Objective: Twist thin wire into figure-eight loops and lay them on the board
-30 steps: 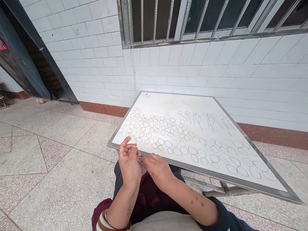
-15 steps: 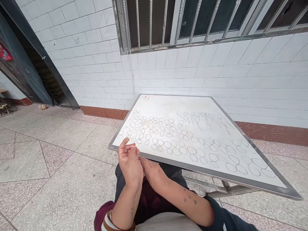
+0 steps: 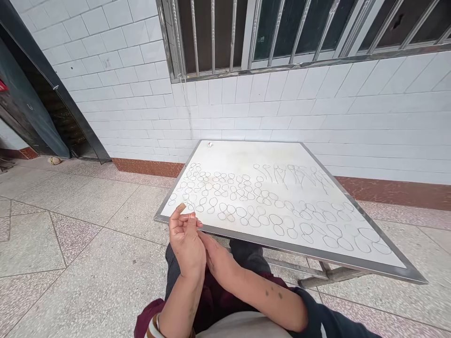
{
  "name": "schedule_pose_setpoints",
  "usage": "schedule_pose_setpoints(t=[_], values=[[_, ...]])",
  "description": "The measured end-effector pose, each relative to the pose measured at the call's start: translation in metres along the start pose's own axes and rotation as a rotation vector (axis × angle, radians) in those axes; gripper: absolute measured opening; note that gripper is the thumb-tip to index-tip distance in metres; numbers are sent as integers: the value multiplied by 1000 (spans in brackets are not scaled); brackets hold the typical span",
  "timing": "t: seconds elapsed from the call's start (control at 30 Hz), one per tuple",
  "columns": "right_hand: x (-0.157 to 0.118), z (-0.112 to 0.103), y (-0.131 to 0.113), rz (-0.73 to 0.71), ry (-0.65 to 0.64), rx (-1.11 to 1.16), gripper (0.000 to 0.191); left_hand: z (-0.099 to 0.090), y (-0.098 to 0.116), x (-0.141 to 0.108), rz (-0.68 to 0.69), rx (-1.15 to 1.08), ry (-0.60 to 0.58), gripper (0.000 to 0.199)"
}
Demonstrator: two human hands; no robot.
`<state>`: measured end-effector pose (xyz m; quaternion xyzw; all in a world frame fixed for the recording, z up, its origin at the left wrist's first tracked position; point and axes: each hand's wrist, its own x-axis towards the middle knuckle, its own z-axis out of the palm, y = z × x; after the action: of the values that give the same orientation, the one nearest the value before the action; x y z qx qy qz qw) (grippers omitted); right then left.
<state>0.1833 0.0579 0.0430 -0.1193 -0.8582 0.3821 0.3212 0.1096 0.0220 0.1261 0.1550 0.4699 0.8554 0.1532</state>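
Delicate fingertip work seems in hand, calling next for a light, steady pinch. The left hand's (image 3: 187,241) grip is narrow, the right hand's (image 3: 221,263) hidden; any held item cannot be told. Looped strands (image 3: 278,225) lie across the bench (image 3: 243,154).

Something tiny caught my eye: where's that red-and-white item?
In the head view, the item lies near the far left corner of the white board, beyond the thin rings.
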Motion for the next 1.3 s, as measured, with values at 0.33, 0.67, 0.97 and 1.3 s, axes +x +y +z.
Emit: schedule_pose_setpoints(t=[0.33, 0.67, 0.97, 1.3], values=[[35, -54, -18, 213, 252, 313, 24, -11, -10, -3, -92, 115, -195, 48], [46, -68, -13, 293, 253, 478, 11, -19, -14, -7, -194, 59, -402, 57], [48, -71, -12, 337, 142, 533, 13, -23, -13, -3, -348, 11, -373, 54], [47, -72, -10, 399, 66, 579, 12, -27, -13, -1, -443, 32, -436, 50]])
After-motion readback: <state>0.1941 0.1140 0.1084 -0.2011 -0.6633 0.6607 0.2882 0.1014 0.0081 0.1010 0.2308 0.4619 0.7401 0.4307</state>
